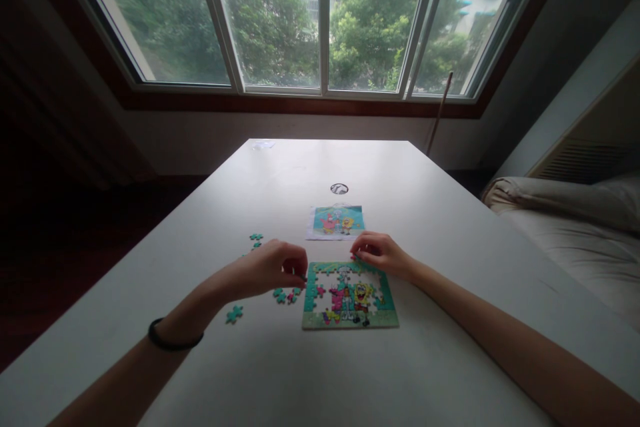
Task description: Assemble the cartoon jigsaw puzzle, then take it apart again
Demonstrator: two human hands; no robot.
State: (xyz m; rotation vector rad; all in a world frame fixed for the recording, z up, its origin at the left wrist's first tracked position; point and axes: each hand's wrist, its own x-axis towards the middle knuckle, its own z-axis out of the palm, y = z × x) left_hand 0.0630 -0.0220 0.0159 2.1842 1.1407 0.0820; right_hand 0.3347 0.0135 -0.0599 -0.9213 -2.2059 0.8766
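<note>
A cartoon jigsaw puzzle (349, 296) lies partly assembled on the white table (320, 360), with gaps in its picture. My left hand (270, 269) rests at the puzzle's left edge, fingers curled together; whatever they pinch is hidden. My right hand (379, 253) sits at the puzzle's top right edge, fingers bent down onto the border pieces. Loose teal pieces (234, 313) lie to the left of the puzzle, some under my left hand. A printed reference picture (336, 221) lies just beyond the puzzle.
A round cable hole (339, 188) sits in the table past the picture. A clear scrap (263, 144) lies at the far edge. A bed with a pillow (565, 200) is on the right, and a wide window (320, 20) is ahead.
</note>
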